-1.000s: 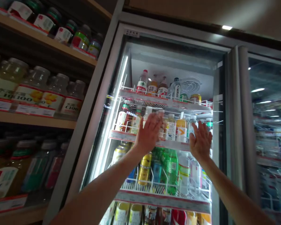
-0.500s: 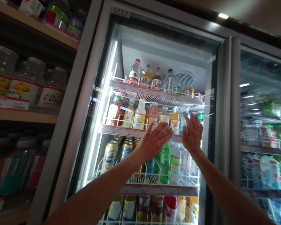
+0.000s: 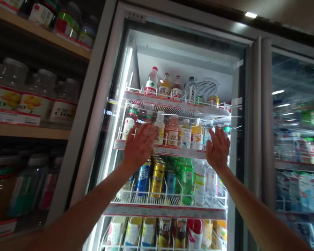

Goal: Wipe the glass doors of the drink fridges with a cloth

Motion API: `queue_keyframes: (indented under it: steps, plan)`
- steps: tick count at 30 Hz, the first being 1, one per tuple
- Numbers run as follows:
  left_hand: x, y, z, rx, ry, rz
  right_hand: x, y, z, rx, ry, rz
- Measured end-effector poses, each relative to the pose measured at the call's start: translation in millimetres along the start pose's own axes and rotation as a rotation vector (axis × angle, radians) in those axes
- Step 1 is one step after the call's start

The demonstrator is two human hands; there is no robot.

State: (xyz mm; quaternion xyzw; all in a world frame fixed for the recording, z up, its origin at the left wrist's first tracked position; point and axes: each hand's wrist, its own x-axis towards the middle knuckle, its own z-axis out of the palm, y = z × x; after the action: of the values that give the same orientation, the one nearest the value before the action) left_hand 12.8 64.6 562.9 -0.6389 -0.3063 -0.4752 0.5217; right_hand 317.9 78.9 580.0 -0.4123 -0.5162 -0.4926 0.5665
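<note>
My left hand (image 3: 141,145) is raised with its fingers stretched out, in front of the middle-shelf bottles on the left of a lit drinks fridge. Its fingertips are smeared, and I see nothing held in it. My right hand (image 3: 218,148) is also up, fingers spread, before the right end of that shelf. Between me and the bottles is the fridge's glass door (image 3: 172,45), which carries faint reflections. Whether either palm touches the glass, I cannot tell. A white-capped bottle (image 3: 160,127) shows just beyond my left fingertips. An orange drink bottle (image 3: 197,135) stands between the hands.
Lower down are a gold can (image 3: 157,177), a blue can (image 3: 143,177) and a green bottle (image 3: 187,179). To the left, a wooden shelf (image 3: 28,130) bears large bottles. At right, a vertical door frame (image 3: 254,139) borders a second glass-fronted fridge (image 3: 297,139).
My left hand has swept left, away from my right hand, uncovering the middle bottles and now covering others on the left. My right hand stays almost in place. The view has shifted slightly.
</note>
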Motion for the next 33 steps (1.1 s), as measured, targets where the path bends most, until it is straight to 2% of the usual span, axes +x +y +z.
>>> queue_keyframes:
  steps: [2, 3, 4, 7, 9, 10, 13, 15, 17, 20, 22, 24, 26, 28, 31, 33]
  plan:
    - [-2, -10, -4.9, 0.03, 0.034, -0.171, 0, 0, 0, -0.001, 0.009, -0.011]
    - [-6, -8, -5.5, 0.031, 0.038, -0.179, -1, 1, 1, -0.003, 0.014, -0.014]
    - [-11, -3, -5.1, 0.021, 0.032, -0.131, -1, 1, 1, -0.004, 0.017, -0.018]
    - [-32, 18, -2.4, -0.03, -0.021, 0.13, -1, 3, 1, -0.003, 0.023, -0.015]
    - [-42, 15, -4.9, -0.043, -0.046, 0.163, -2, 4, 1, -0.001, 0.017, -0.011]
    - [-45, 7, -7.9, -0.031, -0.038, 0.099, -2, 4, 1, 0.0, 0.012, -0.012]
    - [-47, -24, -18.5, 0.026, 0.013, -0.234, -2, 3, 2, 0.005, 0.0, -0.009]
    - [-48, -30, -21.1, 0.031, 0.057, -0.352, -3, 4, 2, 0.01, 0.0, 0.001]
    - [-52, -18, -19.0, -0.004, 0.058, -0.274, -4, 4, 3, 0.014, -0.001, 0.011]
    - [-60, 2, -14.0, -0.045, -0.028, -0.019, -4, 5, 3, 0.015, 0.003, 0.011]
    - [-62, 1, -14.1, -0.015, -0.039, -0.05, -5, 6, 3, 0.012, 0.001, 0.005]
    - [-61, -7, -16.5, 0.039, 0.018, -0.222, -5, 6, 2, 0.01, -0.002, 0.002]
    - [-63, -9, -17.9, 0.048, 0.062, -0.303, -6, 6, 3, 0.011, 0.005, -0.002]
    - [-69, 1, -16.8, 0.003, 0.043, -0.224, -7, 6, 3, 0.01, 0.015, -0.005]
    - [-79, 21, -13.6, -0.08, -0.051, -0.007, -8, 6, 3, 0.009, 0.017, -0.002]
    - [-79, 18, -13.6, -0.085, -0.07, 0.017, -9, 7, 3, 0.012, 0.019, -0.005]
